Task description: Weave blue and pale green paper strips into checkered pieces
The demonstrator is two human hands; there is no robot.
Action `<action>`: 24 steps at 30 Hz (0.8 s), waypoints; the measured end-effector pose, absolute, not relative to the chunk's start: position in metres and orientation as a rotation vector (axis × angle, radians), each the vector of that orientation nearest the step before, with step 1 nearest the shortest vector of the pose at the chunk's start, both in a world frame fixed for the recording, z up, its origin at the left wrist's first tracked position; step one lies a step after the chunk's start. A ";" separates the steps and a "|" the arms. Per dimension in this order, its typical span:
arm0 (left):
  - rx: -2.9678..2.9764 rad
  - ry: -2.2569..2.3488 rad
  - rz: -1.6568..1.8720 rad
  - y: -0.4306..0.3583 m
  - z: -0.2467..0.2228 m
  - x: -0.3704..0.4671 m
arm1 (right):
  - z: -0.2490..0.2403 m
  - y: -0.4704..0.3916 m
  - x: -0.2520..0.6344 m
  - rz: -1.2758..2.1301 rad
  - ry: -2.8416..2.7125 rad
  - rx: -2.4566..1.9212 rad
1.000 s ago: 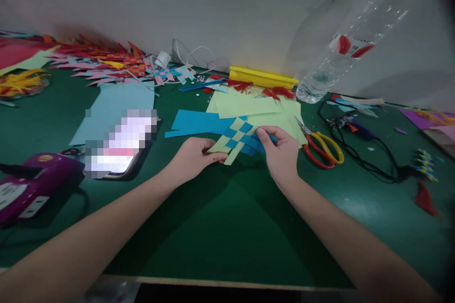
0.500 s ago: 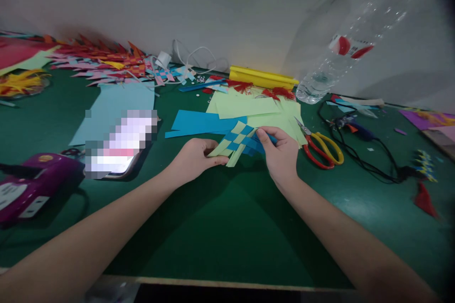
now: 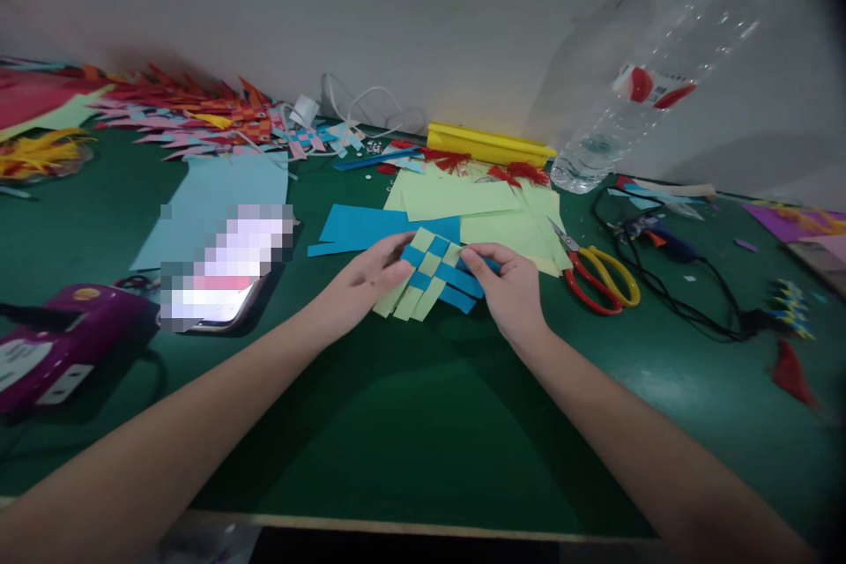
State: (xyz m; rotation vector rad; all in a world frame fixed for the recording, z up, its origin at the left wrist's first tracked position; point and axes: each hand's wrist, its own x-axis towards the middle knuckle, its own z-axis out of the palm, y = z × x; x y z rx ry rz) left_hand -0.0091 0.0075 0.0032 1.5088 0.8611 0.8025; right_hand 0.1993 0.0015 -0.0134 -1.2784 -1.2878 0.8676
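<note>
A woven green-and-blue paper piece [image 3: 431, 264] sits between both hands. The left hand [image 3: 367, 280] clasps its left edge, seemingly, the underside being hidden; the right hand [image 3: 508, 280] pinches its right corner. Pale-green ends [image 3: 412, 303] slant down-left, blue ends [image 3: 459, 300] down-right.

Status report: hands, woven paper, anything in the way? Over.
Left hand and right hand both holding woven paper. Blue and pale green checkered, near strip ends free. Nothing blocking; scissors off to the right, apart from both hands.

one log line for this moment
left hand: holds woven blue-green paper | right hand: grips its right side | scissors: on table
</note>
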 end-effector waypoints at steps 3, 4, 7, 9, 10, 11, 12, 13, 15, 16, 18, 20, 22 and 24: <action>1.379 0.905 0.778 0.008 0.002 -0.009 | -0.011 -0.002 0.198 0.941 -1.436 -1.273; 1.406 0.960 0.766 0.008 0.002 -0.008 | -0.009 -0.003 0.197 0.956 -1.488 -1.266; 1.585 1.102 0.729 0.010 0.002 -0.006 | -0.007 -0.007 0.194 0.984 -1.605 -1.237; 1.666 1.132 0.706 0.010 0.004 -0.004 | -0.006 -0.009 0.193 0.991 -1.658 -1.227; 1.689 1.144 0.694 0.010 0.004 -0.004 | -0.006 -0.009 0.192 0.996 -1.673 -1.225; 1.705 1.158 0.682 0.010 0.005 -0.004 | -0.006 -0.010 0.191 1.003 -1.681 -1.225; 1.717 1.171 0.677 0.009 0.006 -0.004 | -0.006 -0.010 0.191 1.010 -1.681 -1.227; 1.727 1.178 0.678 0.009 0.006 -0.004 | -0.006 -0.010 0.191 1.016 -1.674 -1.229; 1.736 1.178 0.697 0.009 0.006 -0.005 | -0.007 -0.009 0.192 1.025 -1.648 -1.225; 1.735 1.179 0.714 0.009 0.006 -0.005 | -0.007 -0.009 0.192 1.032 -1.635 -1.217; 1.730 1.191 0.744 0.008 0.006 -0.005 | -0.008 -0.008 0.194 1.056 -1.612 -1.190; 1.728 1.209 0.755 0.008 0.006 -0.005 | -0.008 -0.007 0.194 1.080 -1.598 -1.172; 1.731 1.226 0.751 0.008 0.005 -0.005 | -0.008 -0.007 0.195 1.092 -1.590 -1.178; 1.735 1.242 0.751 0.007 0.005 -0.005 | -0.008 -0.006 0.195 1.094 -1.588 -1.196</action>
